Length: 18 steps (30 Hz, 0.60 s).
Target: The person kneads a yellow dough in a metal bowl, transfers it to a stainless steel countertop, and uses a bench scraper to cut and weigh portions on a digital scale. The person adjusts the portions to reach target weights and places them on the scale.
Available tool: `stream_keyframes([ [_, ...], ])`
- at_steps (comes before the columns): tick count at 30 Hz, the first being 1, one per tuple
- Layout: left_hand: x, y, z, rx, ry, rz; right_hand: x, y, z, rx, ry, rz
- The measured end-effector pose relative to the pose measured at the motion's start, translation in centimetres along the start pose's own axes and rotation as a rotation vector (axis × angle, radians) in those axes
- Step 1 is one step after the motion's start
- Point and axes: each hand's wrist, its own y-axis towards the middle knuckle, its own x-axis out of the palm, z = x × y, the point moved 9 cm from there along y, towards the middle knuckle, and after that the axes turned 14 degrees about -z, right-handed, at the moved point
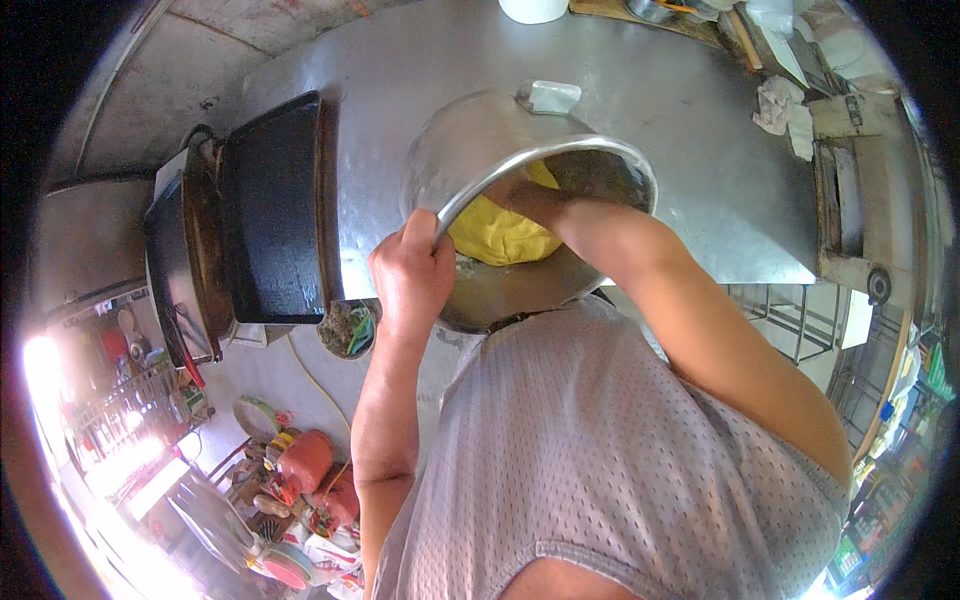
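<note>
Grey metal tabletop (720, 180) spreads beneath the work. Fingers of the left hand (412, 275) are clamped over the left edge of a large metal pot (465, 140), tilted with its mouth toward the near side. The right hand (528, 200) reaches inside, against a soft yellow mass (505, 240); whether its fingers are together or apart, I cannot tell. Farther left stands a dark rectangular tray (275, 210); a pale cloth (785, 110) lies far right.
</note>
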Motion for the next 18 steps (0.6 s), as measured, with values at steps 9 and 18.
stream_keyframes([
  [9, 0.2, 1.2, -1.6, -0.038, -0.027, -0.041, -6.9, -4.9, -0.8, -0.029, 0.174, -0.163],
  [18, 0.1, 8.7, -1.6, 0.07, 0.023, -0.142, -15.0, 0.0, 1.0, -0.127, -0.474, 0.147],
])
